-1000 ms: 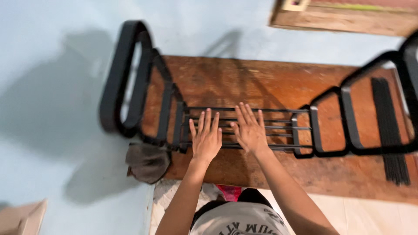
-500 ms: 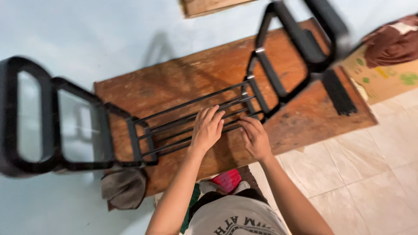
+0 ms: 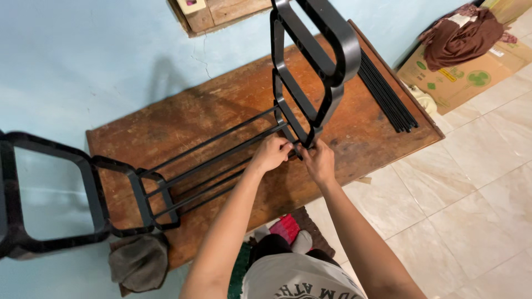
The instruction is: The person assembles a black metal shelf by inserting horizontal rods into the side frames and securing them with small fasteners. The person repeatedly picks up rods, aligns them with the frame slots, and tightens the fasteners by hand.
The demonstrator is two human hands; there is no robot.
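Observation:
A black rack frame stands on a worn wooden table [image 3: 221, 105]. Its right side panel [image 3: 310, 61] rises upright; its left side panel [image 3: 61, 194] hangs past the table's left end. Several thin black rods [image 3: 216, 158] run between the two panels. My left hand [image 3: 271, 153] is closed around the right ends of the rods, at the foot of the right panel. My right hand [image 3: 318, 160] grips the bottom corner of that panel, right beside the left hand.
A bundle of loose black rods [image 3: 388, 91] lies on the table's right end. A grey cloth [image 3: 138, 260] hangs at the front left corner. A cardboard box [image 3: 460, 72] with brown clothing stands on the tiled floor. A pale blue wall is behind.
My view has swung right along the rack. Both hands have slid from the middle of the rods to their right ends at the right panel and closed there.

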